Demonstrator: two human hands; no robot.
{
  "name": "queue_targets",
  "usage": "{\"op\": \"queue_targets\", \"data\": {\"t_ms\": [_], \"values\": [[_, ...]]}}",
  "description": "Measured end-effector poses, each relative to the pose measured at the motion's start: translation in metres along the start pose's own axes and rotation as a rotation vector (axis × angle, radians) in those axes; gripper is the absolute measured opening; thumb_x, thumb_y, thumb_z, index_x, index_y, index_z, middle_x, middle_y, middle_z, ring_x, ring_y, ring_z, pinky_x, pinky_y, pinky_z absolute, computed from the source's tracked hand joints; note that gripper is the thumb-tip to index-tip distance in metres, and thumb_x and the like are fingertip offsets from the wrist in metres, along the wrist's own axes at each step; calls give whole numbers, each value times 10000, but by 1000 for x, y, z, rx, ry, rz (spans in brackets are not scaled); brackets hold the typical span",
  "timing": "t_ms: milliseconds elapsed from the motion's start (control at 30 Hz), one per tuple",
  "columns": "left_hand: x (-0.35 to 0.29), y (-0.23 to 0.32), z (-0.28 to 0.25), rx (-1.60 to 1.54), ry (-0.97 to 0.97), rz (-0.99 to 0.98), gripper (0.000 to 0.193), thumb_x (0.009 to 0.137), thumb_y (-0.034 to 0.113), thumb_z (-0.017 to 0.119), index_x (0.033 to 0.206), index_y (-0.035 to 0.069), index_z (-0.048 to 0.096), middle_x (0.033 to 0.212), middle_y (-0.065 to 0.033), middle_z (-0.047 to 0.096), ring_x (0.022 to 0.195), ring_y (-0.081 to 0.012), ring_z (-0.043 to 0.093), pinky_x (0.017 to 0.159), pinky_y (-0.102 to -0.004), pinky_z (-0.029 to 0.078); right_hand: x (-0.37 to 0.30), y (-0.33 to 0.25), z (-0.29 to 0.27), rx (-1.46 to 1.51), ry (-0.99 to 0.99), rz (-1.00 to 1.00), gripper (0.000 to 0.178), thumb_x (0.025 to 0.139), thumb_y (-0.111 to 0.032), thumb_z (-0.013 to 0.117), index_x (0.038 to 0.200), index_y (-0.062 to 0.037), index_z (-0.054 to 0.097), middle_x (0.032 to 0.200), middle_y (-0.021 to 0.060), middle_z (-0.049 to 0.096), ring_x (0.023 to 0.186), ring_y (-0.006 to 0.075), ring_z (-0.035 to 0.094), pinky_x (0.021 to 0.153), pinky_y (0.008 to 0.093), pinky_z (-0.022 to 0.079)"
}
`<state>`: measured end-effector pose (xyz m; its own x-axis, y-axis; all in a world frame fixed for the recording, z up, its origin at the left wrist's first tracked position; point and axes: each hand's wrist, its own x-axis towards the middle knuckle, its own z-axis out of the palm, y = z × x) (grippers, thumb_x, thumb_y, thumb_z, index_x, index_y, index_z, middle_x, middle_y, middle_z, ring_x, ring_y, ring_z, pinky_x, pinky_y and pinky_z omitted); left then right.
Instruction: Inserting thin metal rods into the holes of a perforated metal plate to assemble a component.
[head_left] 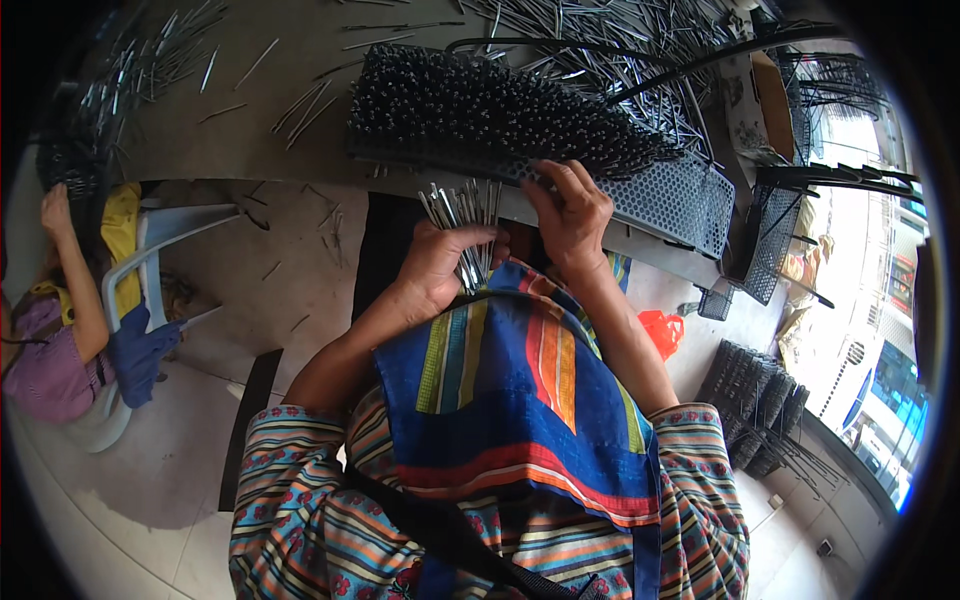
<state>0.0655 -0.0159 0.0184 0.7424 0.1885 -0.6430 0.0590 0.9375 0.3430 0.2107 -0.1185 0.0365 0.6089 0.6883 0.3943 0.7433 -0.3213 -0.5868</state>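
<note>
My left hand (440, 258) is closed around a loose bundle of thin shiny metal rods (466, 208), whose upper ends fan out above the fingers. Just to its right, my right hand (572, 212) has its fingers curled and pressed together at the near edge of a perforated metal rack (690, 208). Whatever those fingertips hold, if anything, is too small to make out. Dark rods (500, 110) stand packed upright across most of the rack, while rows of holes show bare at its right end.
Loose rods (620, 40) lie heaped behind the rack and scattered on the table (270, 130). Dark wire racks (775, 235) stand at the right; bundled dark metal pieces (755, 400) sit lower down. A person (65, 340) works at the left beside a pale plastic chair (150, 260).
</note>
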Motion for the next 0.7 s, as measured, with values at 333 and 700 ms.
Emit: {"op": "queue_targets", "data": {"t_ms": [333,700], "values": [[-4,-10,1,199,56,88,197,832,-22,619,1027,-13,647,907,-125,684,802,-229,690,642,-352,577,-11,2,-9,856,-121,695,111,792,26,678,884,-31,654,747,10,649,552,27,525,456,166,363],[-18,-32,-25,374,51,-78,200,779,-77,646,978,-95,646,874,-195,694,737,-253,698,662,-352,587,22,9,-6,270,179,127,118,807,25,680,908,-25,647,709,-2,625,675,26,575,619,197,463]]}}
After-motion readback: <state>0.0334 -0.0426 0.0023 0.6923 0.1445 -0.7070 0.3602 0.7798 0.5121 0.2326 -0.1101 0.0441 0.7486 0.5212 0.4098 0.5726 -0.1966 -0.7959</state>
